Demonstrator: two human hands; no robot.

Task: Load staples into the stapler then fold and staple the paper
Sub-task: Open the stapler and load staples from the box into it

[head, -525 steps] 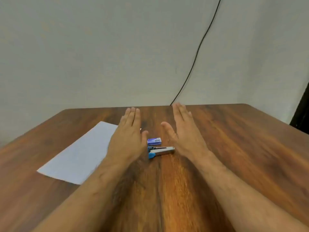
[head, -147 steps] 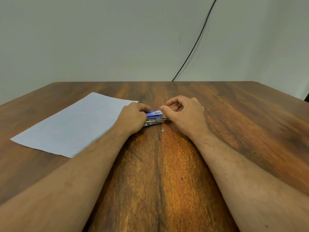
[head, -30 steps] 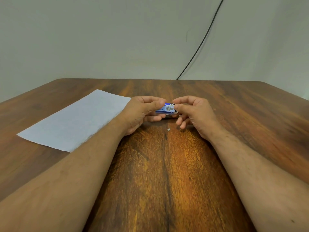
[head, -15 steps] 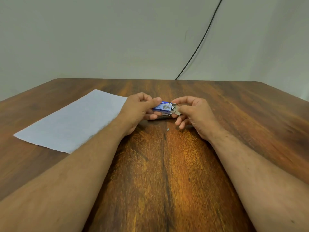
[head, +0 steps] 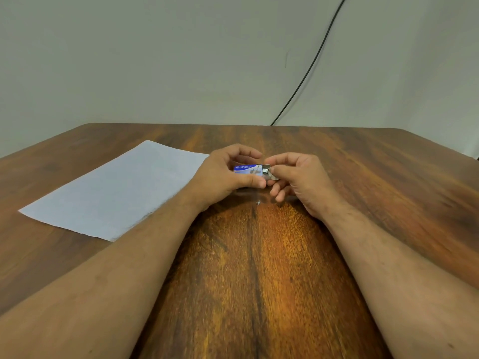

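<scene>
A small blue staple box (head: 246,169) is held just above the table at the middle. My left hand (head: 223,174) grips its blue sleeve between thumb and fingers. My right hand (head: 298,177) pinches the box's inner tray (head: 267,172), which sticks out to the right with grey staples showing inside. The stapler is hidden under my hands. A white sheet of paper (head: 116,190) lies flat on the table to the left, touching nothing but my left wrist's edge.
The wooden table (head: 259,268) stretches wide in front and to the right. A tiny loose staple piece (head: 258,202) lies on the wood just below my hands. A black cable (head: 311,63) runs down the wall behind the far edge.
The staple box has been lifted off the table, and its inner tray has slid out to the right, exposing the staples. Both hands stay at the same spot.
</scene>
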